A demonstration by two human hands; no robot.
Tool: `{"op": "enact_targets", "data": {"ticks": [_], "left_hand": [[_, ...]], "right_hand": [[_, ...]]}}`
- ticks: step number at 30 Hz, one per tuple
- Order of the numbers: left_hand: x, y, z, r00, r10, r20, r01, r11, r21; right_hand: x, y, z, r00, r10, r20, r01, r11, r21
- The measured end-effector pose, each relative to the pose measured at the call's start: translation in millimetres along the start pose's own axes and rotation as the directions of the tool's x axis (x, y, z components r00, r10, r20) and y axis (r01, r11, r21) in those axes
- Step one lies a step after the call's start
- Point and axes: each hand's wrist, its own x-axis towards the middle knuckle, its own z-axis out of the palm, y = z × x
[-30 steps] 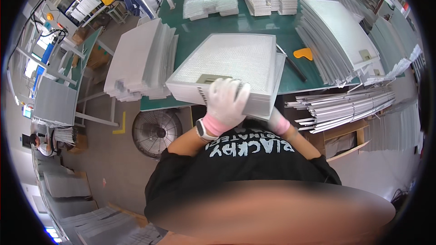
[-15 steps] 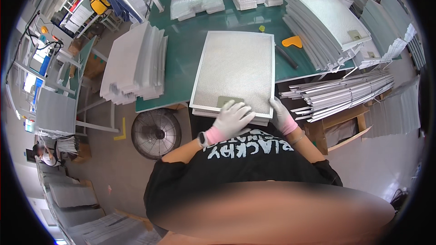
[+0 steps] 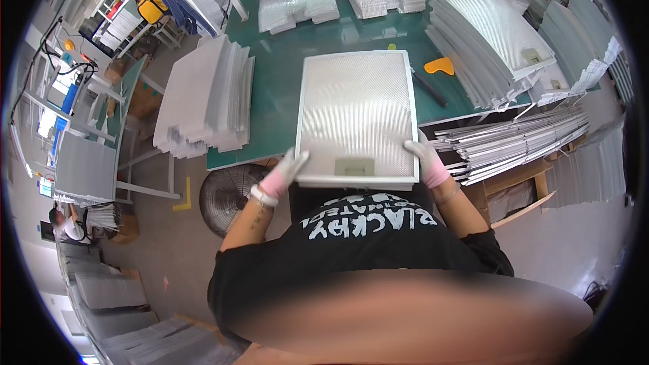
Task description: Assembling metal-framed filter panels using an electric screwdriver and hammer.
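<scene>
A rectangular mesh filter panel (image 3: 357,111) in a pale frame lies in front of me, with a small grey-green handle plate (image 3: 355,166) by its near edge. My left hand (image 3: 288,166), in a white glove with a pink cuff, is closed on the panel's left side near the front corner. On the opposite side my right hand (image 3: 426,159), gloved the same way, grips the frame, thumb on top and fingers hidden beneath. The near edge looks tilted up. Whatever lies under the panel is hidden.
On the green table (image 3: 277,74) stand a stack of white sheets (image 3: 203,94) at left and stacked mesh panels (image 3: 483,34) at right. An orange piece (image 3: 439,65) and a dark bar (image 3: 429,88) lie beside the panel. A floor fan (image 3: 230,203) stands below left.
My left hand has left the panel's top by the handle plate and taken hold of its left side. My right hand has moved slightly up the right side. The panel's near edge has shifted.
</scene>
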Motion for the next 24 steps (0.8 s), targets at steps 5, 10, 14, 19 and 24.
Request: {"op": "enact_targets", "data": {"ticks": [5, 10, 14, 19, 24], "left_hand": [[-41.6, -57.0, 16.7, 0.998, 0.046, 0.037, -0.033, 0.954, -0.296], [-45.4, -52.0, 21.9, 0.941, 0.196, -0.275, -0.303, 0.851, -0.429], [-55.2, -49.3, 28.8, 0.959, 0.235, -0.156, -0.28, 0.866, -0.414], [-52.3, -69.1, 47.8, 0.946, 0.304, -0.11, -0.323, 0.892, -0.316], [-48.3, -53.4, 45.6, 0.959, 0.279, -0.047, -0.276, 0.885, -0.375]], "right_hand": [[-12.4, -8.5, 1.7, 0.972, -0.124, 0.198, 0.154, 0.977, -0.146], [-10.9, -9.3, 5.4, 0.921, -0.056, 0.386, 0.176, 0.942, -0.284], [-5.1, 31.6, -26.6, 0.92, 0.179, 0.348, -0.026, 0.915, -0.402], [-22.9, 71.8, -50.4, 0.967, 0.053, 0.248, 0.064, 0.895, -0.441], [-28.1, 71.1, -53.5, 0.982, 0.104, 0.16, -0.042, 0.936, -0.349]]}}
